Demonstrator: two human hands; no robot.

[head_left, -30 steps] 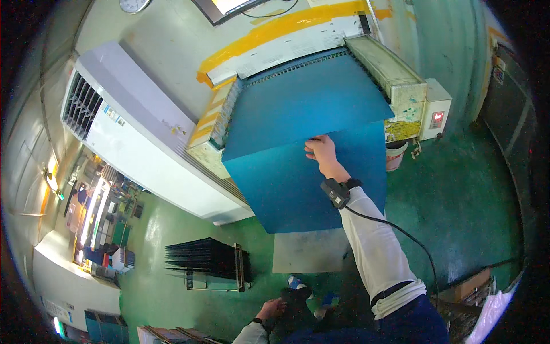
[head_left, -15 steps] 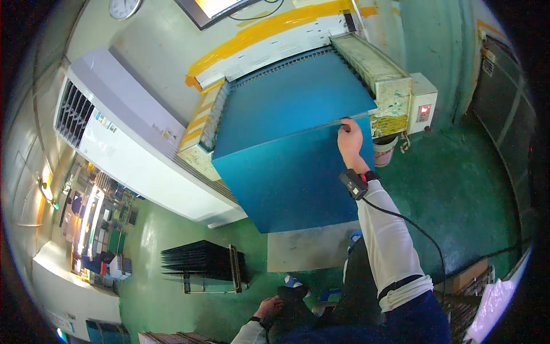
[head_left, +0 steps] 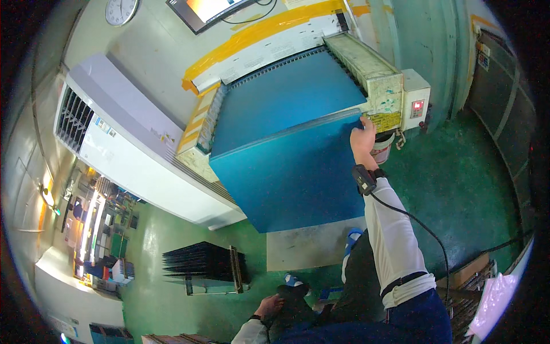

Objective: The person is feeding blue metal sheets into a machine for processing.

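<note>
A large blue corrugated plastic sheet (head_left: 286,149) lies on a worn machine bed (head_left: 366,63) and bends down over its front edge toward the floor. My right hand (head_left: 363,139) grips the sheet's right edge at the fold, near the machine's side rail. A black device with a cable sits on that wrist. My left hand (head_left: 269,306) hangs low by my legs, fingers loose, holding nothing.
A big white air-conditioning unit (head_left: 132,149) stands left of the machine. A control box with a red display (head_left: 416,106) and a white bucket (head_left: 382,150) sit at the machine's right. A rack of dark sheets (head_left: 206,265) stands on the green floor. A grey mat (head_left: 309,243) lies under the sheet.
My right hand has slid rightward along the sheet's fold to its right edge. The view has shifted, so the machine sits more to the right.
</note>
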